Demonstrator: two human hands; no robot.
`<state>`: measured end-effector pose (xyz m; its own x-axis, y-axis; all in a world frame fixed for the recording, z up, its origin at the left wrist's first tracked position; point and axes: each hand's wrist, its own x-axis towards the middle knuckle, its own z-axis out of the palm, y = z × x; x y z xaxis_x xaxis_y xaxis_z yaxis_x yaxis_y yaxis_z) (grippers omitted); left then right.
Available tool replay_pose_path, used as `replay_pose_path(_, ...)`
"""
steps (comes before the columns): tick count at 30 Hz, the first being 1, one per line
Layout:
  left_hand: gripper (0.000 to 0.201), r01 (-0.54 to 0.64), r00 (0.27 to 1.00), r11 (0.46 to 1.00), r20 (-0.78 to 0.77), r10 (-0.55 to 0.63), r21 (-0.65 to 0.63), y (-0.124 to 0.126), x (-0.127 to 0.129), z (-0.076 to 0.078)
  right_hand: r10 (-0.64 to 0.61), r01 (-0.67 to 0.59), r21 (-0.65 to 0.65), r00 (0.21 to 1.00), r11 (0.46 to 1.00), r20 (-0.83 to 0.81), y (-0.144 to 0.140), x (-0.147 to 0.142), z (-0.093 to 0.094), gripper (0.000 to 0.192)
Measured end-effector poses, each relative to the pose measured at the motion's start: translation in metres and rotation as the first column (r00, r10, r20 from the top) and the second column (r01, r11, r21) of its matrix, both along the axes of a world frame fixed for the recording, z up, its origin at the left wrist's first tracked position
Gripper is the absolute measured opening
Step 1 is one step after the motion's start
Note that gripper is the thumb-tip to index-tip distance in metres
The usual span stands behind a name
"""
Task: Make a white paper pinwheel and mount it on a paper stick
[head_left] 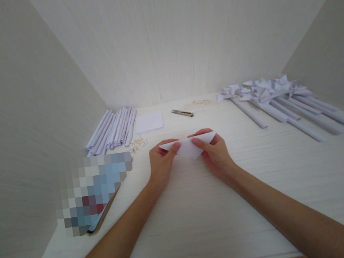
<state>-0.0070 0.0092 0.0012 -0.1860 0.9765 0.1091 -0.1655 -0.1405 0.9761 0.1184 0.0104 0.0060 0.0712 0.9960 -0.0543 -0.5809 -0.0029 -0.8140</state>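
A white sheet of paper (188, 147), folded into a triangle with its point toward me, is held just above the pale table (204, 226) at the centre. My left hand (160, 164) pinches its left corner between thumb and fingers. My right hand (215, 153) grips its right side, thumb on top of the fold.
A bundle of rolled paper sticks (112, 130) lies at the back left, with small pale pins (138, 143) and a stack of white squares (148, 122) beside it. Scissors (181, 112) lie at the back centre. Finished paper pinwheels (275, 98) lie at the right. A phone (102, 214) rests at the left.
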Motion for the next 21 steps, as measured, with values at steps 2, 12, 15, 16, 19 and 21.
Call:
replay_pose_path(2,0.023,-0.004,1.000,1.000,0.013,0.004,-0.008,0.0000,0.0004,0.0001,0.000,0.000,0.002,1.000,1.000,0.001,-0.0001,-0.0002,0.0000,0.026)
replay_pose_path(12,0.025,-0.009,0.999,1.000,0.042,0.010,-0.020,0.0018,-0.0003,-0.0044,-0.004,0.004,0.004,1.000,1.000,0.014,-0.0007,-0.0010,-0.0016,0.025)
replay_pose_path(15,0.026,-0.017,0.999,1.000,0.031,0.018,-0.017,0.0026,-0.0013,-0.0062,0.011,-0.011,-0.006,1.000,1.000,-0.002,-0.0011,-0.0011,-0.0009,0.024)
replay_pose_path(16,0.027,-0.019,0.999,1.000,0.027,0.019,-0.016,0.0027,-0.0017,-0.0066,0.014,-0.014,-0.012,1.000,1.000,-0.011,-0.0010,-0.0012,-0.0005,0.023)
replay_pose_path(19,0.028,-0.011,1.000,1.000,0.021,0.012,-0.016,0.0030,-0.0024,-0.0074,0.009,-0.010,-0.030,1.000,0.999,-0.028,-0.0002,-0.0015,0.0000,0.023)
replay_pose_path(21,0.029,-0.013,1.000,1.000,0.018,0.013,-0.021,0.0031,-0.0023,-0.0074,0.000,0.000,-0.034,1.000,0.999,-0.014,0.0004,-0.0015,-0.0007,0.023)
